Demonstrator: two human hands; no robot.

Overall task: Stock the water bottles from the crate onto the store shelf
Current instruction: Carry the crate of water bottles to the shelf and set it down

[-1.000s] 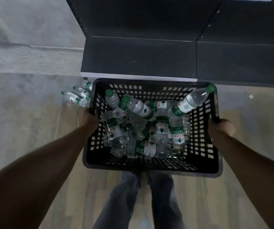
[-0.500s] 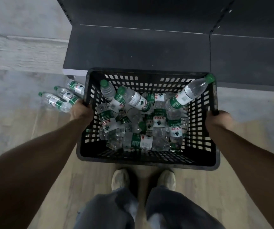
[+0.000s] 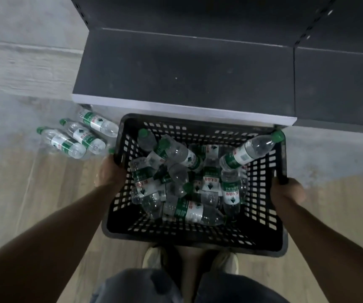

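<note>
A black perforated crate (image 3: 198, 239) sits in front of me, holding several clear water bottles (image 3: 189, 186) with green caps and green-white labels. One bottle (image 3: 249, 152) leans on the crate's far right corner. My left hand (image 3: 110, 171) grips the crate's left rim. My right hand (image 3: 287, 191) grips the right rim. The dark grey store shelf (image 3: 185, 71) lies just beyond the crate, with a white front edge, and is bare.
Three more bottles (image 3: 75, 136) lie on the floor left of the crate, beside the shelf's corner. A second shelf section (image 3: 340, 88) continues to the right. My shoes (image 3: 154, 256) stand just behind the crate on the wooden floor.
The crate and my hands stay together while the view has shifted; the shelf now fills more of the upper frame and the crate looks closer to its white front edge.
</note>
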